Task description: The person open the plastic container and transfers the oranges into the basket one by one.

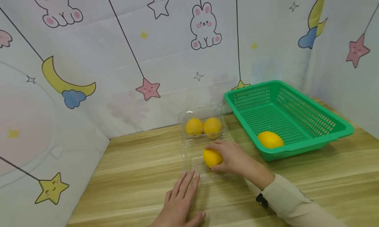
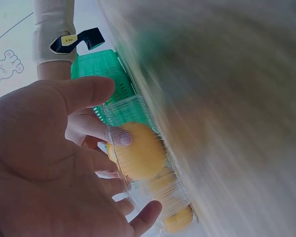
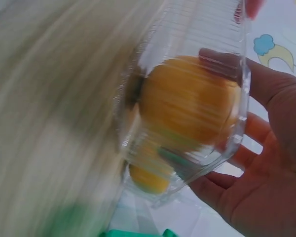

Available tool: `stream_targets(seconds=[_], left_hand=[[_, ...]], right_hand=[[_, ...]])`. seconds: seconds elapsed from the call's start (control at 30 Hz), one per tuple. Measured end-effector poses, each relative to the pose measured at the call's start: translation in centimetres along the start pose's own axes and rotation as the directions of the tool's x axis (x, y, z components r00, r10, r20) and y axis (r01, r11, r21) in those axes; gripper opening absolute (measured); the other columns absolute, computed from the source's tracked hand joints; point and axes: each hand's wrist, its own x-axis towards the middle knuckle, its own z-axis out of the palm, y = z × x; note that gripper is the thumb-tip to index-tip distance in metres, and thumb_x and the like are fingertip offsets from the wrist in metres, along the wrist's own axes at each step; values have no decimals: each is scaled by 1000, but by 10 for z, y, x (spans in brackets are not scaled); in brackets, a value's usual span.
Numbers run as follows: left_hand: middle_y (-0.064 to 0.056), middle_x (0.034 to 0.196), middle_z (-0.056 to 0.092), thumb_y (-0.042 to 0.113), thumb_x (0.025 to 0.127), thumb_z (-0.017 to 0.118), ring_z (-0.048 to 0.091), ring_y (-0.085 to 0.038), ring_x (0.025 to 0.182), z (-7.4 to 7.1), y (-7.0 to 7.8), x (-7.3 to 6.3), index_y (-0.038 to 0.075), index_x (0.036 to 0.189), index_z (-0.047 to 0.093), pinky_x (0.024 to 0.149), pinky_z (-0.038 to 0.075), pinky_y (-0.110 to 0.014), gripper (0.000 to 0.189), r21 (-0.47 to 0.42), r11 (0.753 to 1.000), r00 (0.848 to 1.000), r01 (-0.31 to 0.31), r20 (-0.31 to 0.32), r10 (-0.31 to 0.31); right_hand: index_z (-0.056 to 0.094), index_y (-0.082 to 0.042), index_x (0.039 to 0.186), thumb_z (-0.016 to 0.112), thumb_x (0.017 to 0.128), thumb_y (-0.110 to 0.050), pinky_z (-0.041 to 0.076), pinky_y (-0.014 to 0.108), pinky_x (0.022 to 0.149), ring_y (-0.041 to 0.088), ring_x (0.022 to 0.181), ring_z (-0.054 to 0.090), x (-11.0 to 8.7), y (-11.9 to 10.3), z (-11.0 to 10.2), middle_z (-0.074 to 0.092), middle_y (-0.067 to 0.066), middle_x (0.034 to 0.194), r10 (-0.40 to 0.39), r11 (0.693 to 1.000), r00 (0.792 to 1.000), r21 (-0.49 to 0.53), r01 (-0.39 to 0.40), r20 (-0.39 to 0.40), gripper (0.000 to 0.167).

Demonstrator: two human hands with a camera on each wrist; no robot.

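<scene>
A clear plastic clamshell box (image 1: 193, 163) lies open on the wooden table. Two oranges (image 1: 194, 127) sit side by side in its far half. Over the near half, my right hand (image 1: 234, 158) grips another orange (image 1: 212, 158), thumb on the near side and fingers over the far side. The right wrist view shows this orange (image 3: 182, 101) through the box's clear wall. My left hand (image 1: 179, 200) is spread low over the table, fingertips right at the box's near left corner. In the left wrist view, its palm (image 2: 54, 163) faces the box with fingers loosely bent.
A green plastic basket (image 1: 299, 148) stands right of the box, with one orange (image 1: 270, 140) in its near left corner. Behind the table hangs a white curtain (image 1: 174, 62) printed with rabbits, stars and moons. A black strap device (image 1: 262, 200) is on the right wrist.
</scene>
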Motion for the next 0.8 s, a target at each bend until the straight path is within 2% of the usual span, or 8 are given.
stream_targets(seconds=[0.23,0.5,0.8], left_hand=[[-8,178,16,57,98,66,20,-37,161,0,-1,-2,16,171,21,101,41,-68,94,44,999,1000,-3,-12,4],[-8,178,16,55,98,67,20,-36,160,1,0,-4,17,171,22,102,42,-68,93,88,996,1000,7,-17,-6],[-8,179,13,55,99,66,18,-35,161,3,2,-3,16,171,20,104,42,-67,94,128,992,1000,11,-17,-9]], right_hand=[[66,-14,143,91,85,-21,48,62,110,40,136,58,0,11,5,62,12,149,-27,992,1000,119,27,1,64],[66,-13,144,89,86,-22,45,64,111,40,137,56,-2,14,13,61,13,150,-49,982,998,181,57,-50,63],[63,-13,146,88,88,-23,46,61,112,35,136,57,-2,17,2,61,9,150,-30,961,999,272,40,-42,64]])
